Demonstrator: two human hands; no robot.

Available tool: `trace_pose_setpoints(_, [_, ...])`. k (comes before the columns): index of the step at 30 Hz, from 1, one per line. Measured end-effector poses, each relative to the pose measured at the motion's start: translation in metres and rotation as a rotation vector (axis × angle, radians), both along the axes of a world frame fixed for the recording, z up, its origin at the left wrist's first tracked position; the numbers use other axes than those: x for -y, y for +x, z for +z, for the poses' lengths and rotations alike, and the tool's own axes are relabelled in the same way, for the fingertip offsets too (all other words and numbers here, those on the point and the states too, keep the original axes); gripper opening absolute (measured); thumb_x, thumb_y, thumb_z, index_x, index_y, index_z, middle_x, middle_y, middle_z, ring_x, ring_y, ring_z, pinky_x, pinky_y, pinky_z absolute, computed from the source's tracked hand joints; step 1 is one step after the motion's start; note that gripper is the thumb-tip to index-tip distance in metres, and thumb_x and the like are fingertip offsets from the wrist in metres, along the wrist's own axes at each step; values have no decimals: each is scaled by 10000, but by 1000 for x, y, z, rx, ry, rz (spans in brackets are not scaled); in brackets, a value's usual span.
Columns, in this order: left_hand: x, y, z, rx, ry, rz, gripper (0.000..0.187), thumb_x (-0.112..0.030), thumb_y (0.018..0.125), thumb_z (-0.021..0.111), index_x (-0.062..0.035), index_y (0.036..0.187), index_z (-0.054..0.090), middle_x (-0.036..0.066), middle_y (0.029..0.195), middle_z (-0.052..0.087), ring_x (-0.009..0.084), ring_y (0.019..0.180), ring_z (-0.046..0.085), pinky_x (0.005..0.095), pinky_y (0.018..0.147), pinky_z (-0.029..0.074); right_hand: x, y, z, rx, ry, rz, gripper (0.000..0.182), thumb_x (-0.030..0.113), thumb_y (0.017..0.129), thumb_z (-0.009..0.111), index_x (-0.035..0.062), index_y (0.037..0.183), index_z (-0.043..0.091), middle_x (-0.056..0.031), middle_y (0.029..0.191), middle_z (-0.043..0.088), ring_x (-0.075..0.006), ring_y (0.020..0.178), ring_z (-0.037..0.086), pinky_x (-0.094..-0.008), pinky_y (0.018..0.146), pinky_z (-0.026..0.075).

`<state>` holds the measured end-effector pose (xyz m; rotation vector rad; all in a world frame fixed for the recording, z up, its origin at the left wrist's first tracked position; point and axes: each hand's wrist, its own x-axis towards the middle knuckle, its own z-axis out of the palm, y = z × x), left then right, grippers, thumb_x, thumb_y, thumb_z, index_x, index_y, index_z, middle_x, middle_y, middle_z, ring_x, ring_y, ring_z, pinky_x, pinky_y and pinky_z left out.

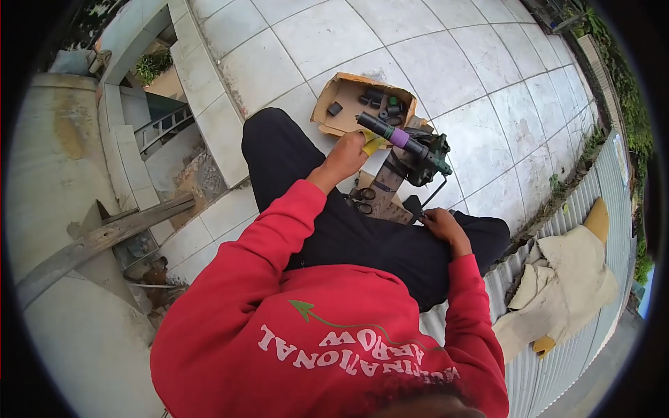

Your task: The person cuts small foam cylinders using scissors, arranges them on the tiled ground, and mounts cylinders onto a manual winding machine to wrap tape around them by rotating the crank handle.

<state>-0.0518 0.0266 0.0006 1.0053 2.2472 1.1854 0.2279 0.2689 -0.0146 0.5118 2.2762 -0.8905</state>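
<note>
My left hand (348, 157) is closed on a yellow strip (375, 142), beside a dark cylinder with a purple band (400, 138). The cylinder slants out of a dark green hand-cranked machine (432, 161). My right hand (444, 228) is at the black handle (413, 206) of the bent metal crank, its fingers closed round the handle's lower end. Between my knees, black-handled scissors (364, 200) lie on a worn brown board (383, 195).
An open cardboard box (340, 110) with several black cylindrical pieces stands on the tiled floor (460, 63) beyond the machine. A wooden beam (90, 244) juts in at left. Beige cloth (561, 285) lies on the corrugated metal sheet (585, 348) at right.
</note>
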Motion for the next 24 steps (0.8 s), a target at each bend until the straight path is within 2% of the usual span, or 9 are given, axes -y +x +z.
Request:
trace_pose_setpoints(2, [1, 0, 6, 17, -36, -13, 179, -19, 885, 652, 77, 1027, 703, 304, 994, 690, 488, 923, 675, 508, 802, 541, -10, -12, -9, 133, -46, 31, 280, 286, 976, 703, 18, 1032, 760, -228, 867, 732, -391, 823, 713, -469, 774, 539])
trace_pose_setpoints(4, [0, 1, 9, 60, 23, 8, 187, -38, 907, 671, 69, 1057, 703, 292, 1010, 700, 477, 932, 682, 496, 800, 543, -24, -21, -28, 168, -163, -41, 322, 300, 986, 704, -15, 972, 764, -147, 834, 763, -259, 769, 724, -433, 747, 559])
trace_pose_setpoints(7, [-1, -1, -1, 73, 49, 6, 208, -26, 913, 659, 52, 1101, 706, 276, 999, 710, 468, 938, 685, 484, 811, 543, -47, -41, -54, 223, -122, 80, 290, 281, 991, 700, 3, 968, 780, -115, 812, 768, -229, 719, 718, -394, 702, 567])
trace_pose_setpoints(11, [2, -2, 8, 96, 14, -11, 212, -11, 906, 646, 47, 1102, 700, 274, 999, 708, 466, 965, 679, 474, 826, 535, -74, -57, -79, 191, -211, -87, 264, 288, 985, 711, 44, 1041, 793, -63, 810, 756, -143, 701, 683, -333, 672, 558])
trace_pose_setpoints(13, [3, 0, 21, 155, -43, 7, 216, -2, 904, 629, 45, 1104, 696, 274, 1005, 705, 467, 985, 673, 477, 837, 527, -87, -61, -93, 110, -251, -200, 218, 222, 959, 717, 36, 1043, 792, -66, 812, 753, -146, 701, 682, -321, 650, 557])
trace_pose_setpoints(15, [4, -2, 3, 122, -18, -6, 214, -2, 908, 625, 44, 1104, 696, 275, 1001, 705, 467, 979, 674, 477, 835, 527, -96, -68, -103, 67, -272, -267, 213, 206, 946, 727, 34, 1052, 793, -67, 810, 752, -149, 699, 682, -320, 643, 558])
trace_pose_setpoints(21, [2, -1, 2, 157, 11, -38, 248, -5, 922, 612, 35, 1150, 702, 276, 1008, 704, 465, 970, 673, 467, 836, 531, -113, -93, -93, 137, -71, -164, 179, 203, 903, 764, 50, 972, 826, -120, 819, 782, -208, 721, 736, -376, 677, 591])
trace_pose_setpoints(23, [2, -2, 11, 201, -82, -44, 290, -21, 930, 621, 18, 1206, 701, 266, 1015, 706, 465, 980, 672, 470, 850, 532, -127, -96, -116, 84, 173, -29, 174, 198, 909, 724, 91, 997, 829, -169, 890, 786, -293, 808, 763, -426, 732, 596])
trace_pose_setpoints(24, [2, -2, 13, 192, -77, -45, 290, -21, 930, 621, 18, 1206, 701, 266, 1015, 706, 465, 980, 672, 470, 850, 532, -130, -98, -119, 75, 178, -31, 174, 198, 909, 724, 91, 997, 829, -169, 890, 786, -293, 808, 763, -426, 732, 596])
